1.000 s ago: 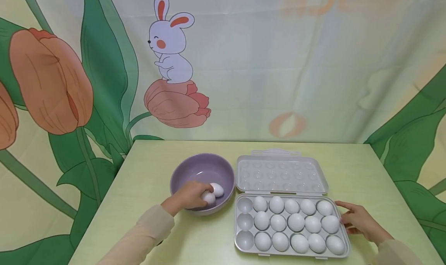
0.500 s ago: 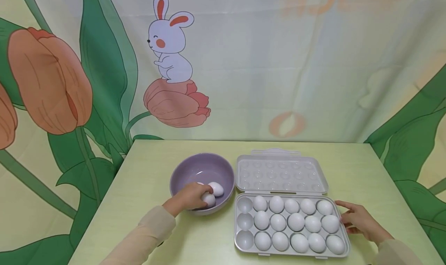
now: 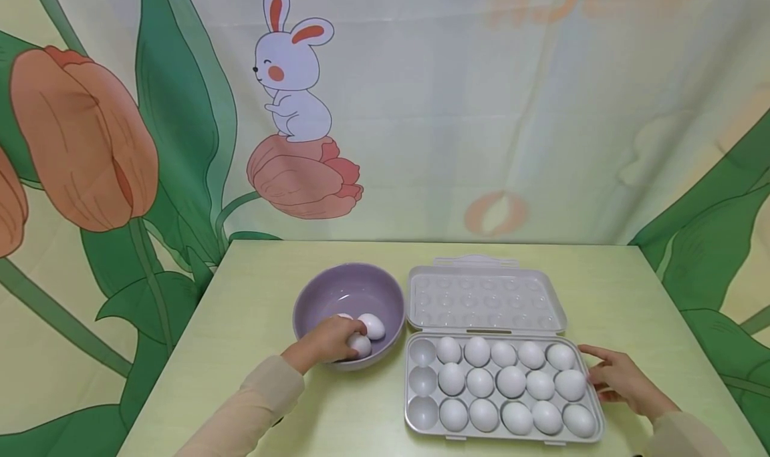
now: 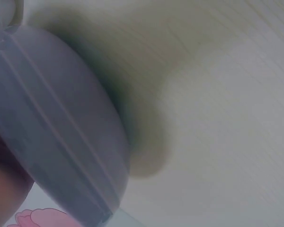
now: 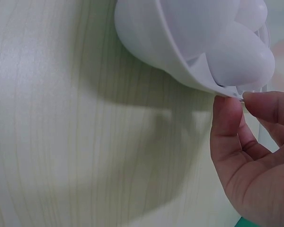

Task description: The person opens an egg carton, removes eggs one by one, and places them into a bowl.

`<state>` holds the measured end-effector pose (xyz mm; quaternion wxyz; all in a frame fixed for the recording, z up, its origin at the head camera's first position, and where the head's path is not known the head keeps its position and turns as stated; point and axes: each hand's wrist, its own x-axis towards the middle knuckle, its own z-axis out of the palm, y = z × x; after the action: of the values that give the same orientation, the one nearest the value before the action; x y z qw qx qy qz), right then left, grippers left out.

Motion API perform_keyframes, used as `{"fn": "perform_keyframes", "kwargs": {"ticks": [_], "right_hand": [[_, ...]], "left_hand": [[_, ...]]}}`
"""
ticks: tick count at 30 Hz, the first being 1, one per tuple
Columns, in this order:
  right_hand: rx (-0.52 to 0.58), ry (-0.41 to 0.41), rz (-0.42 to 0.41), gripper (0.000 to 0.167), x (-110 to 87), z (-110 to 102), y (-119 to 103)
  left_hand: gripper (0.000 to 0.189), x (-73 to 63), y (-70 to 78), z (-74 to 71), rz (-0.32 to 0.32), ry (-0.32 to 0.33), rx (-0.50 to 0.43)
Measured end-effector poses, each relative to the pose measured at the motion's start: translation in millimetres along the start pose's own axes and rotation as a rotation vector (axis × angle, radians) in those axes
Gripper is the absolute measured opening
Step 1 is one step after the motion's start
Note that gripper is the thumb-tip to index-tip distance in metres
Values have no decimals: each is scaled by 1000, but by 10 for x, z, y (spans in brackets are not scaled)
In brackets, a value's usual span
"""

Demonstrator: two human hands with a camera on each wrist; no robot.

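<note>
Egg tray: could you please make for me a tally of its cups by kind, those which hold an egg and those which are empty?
Cups with an egg: 15
Empty cups: 3
Total: 18 cups

Head cam: beyond near side of egg tray (image 3: 423, 381), facing forward-down, farthest off. Left-wrist cam: close, left of tray, rolled, facing bowl (image 4: 61, 123) outer wall. Right-wrist cam: close, tray's right end, rolled. Head shares bowl, tray end respectively.
</note>
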<state>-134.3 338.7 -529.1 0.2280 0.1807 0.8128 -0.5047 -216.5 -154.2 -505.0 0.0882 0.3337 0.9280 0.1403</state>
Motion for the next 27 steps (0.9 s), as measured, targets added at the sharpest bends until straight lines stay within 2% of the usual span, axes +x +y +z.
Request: {"fn": "perform_keyframes", "kwargs": {"ticks": [11,19,27], "right_hand": [[-9,-2,15,62,16,0,0],[-13,-1,7,63,19,-2,5],[-5,0,15,61,22,-1,6]], "left_hand": [[30,-10,8,0,-7,6,-13],[31,-31,24,-5,-61,-22,-19],[31,-42,30,-10,-87,-30,-31]]}}
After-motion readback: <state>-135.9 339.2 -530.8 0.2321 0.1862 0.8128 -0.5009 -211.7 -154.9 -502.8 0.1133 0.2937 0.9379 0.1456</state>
